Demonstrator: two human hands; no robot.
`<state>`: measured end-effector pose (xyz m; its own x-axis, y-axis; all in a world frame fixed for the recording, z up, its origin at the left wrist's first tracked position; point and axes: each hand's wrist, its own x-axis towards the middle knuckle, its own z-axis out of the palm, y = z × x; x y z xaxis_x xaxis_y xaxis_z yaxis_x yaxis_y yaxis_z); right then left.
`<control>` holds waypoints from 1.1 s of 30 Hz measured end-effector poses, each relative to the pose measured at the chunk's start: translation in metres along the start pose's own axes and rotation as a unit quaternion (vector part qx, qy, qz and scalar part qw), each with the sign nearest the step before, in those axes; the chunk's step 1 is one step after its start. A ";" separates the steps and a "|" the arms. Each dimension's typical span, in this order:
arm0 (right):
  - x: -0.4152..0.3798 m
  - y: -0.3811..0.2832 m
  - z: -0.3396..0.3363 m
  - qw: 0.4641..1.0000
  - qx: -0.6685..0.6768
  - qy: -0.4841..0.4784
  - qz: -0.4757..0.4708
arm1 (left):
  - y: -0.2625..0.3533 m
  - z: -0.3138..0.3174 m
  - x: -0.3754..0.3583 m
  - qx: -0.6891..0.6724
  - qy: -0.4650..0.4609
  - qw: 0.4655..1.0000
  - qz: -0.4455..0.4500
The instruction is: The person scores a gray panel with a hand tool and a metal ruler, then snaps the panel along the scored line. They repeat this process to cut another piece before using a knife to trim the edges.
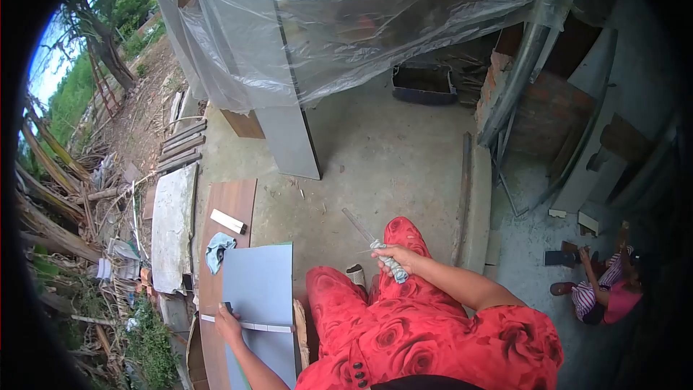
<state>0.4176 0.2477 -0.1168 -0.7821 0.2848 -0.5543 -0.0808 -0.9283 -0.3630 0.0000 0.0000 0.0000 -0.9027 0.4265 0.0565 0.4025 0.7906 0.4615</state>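
Observation:
In my right hand [393,256] is a knife [359,227] with a long thin blade and a handle [395,269] wrapped in pale material. The fingers are closed round the handle, over my right thigh, and the blade points forward and left. My left hand [229,323] is at the left edge of a grey-blue board [258,285], its fingers closed on a narrow white strip [268,328] that lies across it. Something small and dark shows at those fingertips. Beneath the board lies a brown wooden panel [234,198], bearing a light blue cloth [219,250] and a white bar [228,221].
Clear plastic sheeting [346,36] hangs ahead over a tall grey board [285,141]. A dark bin [424,85] stands farther back. On the right, beyond a low concrete ledge [473,209], another person [610,285] sits on the floor. A white slab [173,227] lies left.

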 end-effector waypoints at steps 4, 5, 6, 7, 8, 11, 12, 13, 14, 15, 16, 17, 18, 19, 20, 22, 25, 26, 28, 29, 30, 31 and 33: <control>0.029 -0.024 0.030 0.999 -0.011 0.018 -0.049 | 0.005 -0.011 0.038 -0.002 0.040 0.999 0.037; 0.020 -0.018 0.025 0.997 -0.030 0.055 -0.050 | 0.000 -0.003 0.029 -0.018 0.039 0.998 0.036; 0.008 -0.024 0.026 0.992 -0.065 0.095 -0.061 | 0.001 0.003 0.016 -0.018 0.030 0.999 0.025; 0.006 -0.034 0.033 0.990 -0.073 0.098 -0.076 | 0.001 0.004 0.017 -0.015 0.025 0.999 0.027; 0.004 -0.042 0.038 0.987 -0.082 0.102 -0.089 | -0.002 0.005 0.020 -0.013 0.021 0.999 0.030; 0.005 -0.068 0.044 0.982 -0.095 0.114 -0.120 | -0.010 0.003 0.018 -0.009 -0.003 0.999 0.036; 0.001 -0.083 0.046 0.980 -0.099 0.111 -0.129 | -0.007 0.001 0.021 -0.010 -0.018 0.999 0.044; -0.005 -0.103 0.048 0.971 -0.083 0.133 -0.182 | -0.007 0.003 0.023 -0.022 -0.009 0.998 0.050; -0.010 -0.130 0.052 0.958 -0.068 0.148 -0.237 | -0.010 0.006 0.023 -0.026 -0.002 0.999 0.035; -0.019 -0.158 0.056 0.937 -0.015 0.150 -0.316 | -0.013 0.007 0.024 -0.027 0.003 0.999 0.019; -0.029 -0.184 0.058 0.908 0.043 0.153 -0.387 | -0.016 0.007 0.025 -0.034 0.012 0.999 0.022; -0.038 -0.207 0.062 0.882 0.082 0.157 -0.436 | -0.019 0.007 0.026 -0.024 0.019 0.999 0.028; -0.049 -0.222 0.063 0.852 0.123 0.165 -0.482 | -0.019 0.009 0.027 -0.011 0.022 0.999 0.036; -0.061 -0.227 0.070 0.848 0.127 0.171 -0.485 | -0.019 0.012 0.030 -0.010 0.017 0.999 0.042; -0.068 -0.227 0.079 0.848 0.096 0.177 -0.491 | -0.021 0.016 0.033 -0.003 0.027 0.999 0.039; -0.067 -0.205 0.083 0.850 0.066 0.197 -0.485 | -0.020 0.013 0.027 0.013 0.025 0.999 0.030; -0.040 -0.141 0.076 0.939 -0.081 0.119 -0.312 | -0.014 0.005 0.021 -0.019 -0.013 1.000 -0.013; -0.028 -0.119 0.070 0.960 -0.084 0.085 -0.252 | -0.020 0.009 0.027 -0.018 -0.012 1.000 -0.002; -0.008 -0.073 0.070 0.981 -0.047 0.062 -0.177 | -0.017 0.010 0.027 -0.005 -0.020 1.000 0.017; 0.001 -0.050 0.069 0.985 -0.040 0.052 -0.159 | -0.010 0.008 0.022 0.001 -0.016 1.000 0.021; 0.009 -0.029 0.067 0.989 -0.033 0.041 -0.141 | -0.005 0.005 0.020 0.006 -0.011 1.000 0.024; 0.015 -0.008 0.064 0.992 -0.022 0.035 -0.120 | -0.005 0.004 0.020 0.017 -0.016 0.999 0.026; 0.025 0.023 0.053 0.990 -0.112 0.075 -0.041 | -0.004 0.005 0.020 0.025 -0.011 0.999 0.027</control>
<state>0.3633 0.2204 -0.0994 -0.6767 0.4052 -0.6147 0.0119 -0.8288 -0.5595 -0.0193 0.0079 -0.0053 -0.8763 0.4780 0.0608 0.4581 0.7873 0.4127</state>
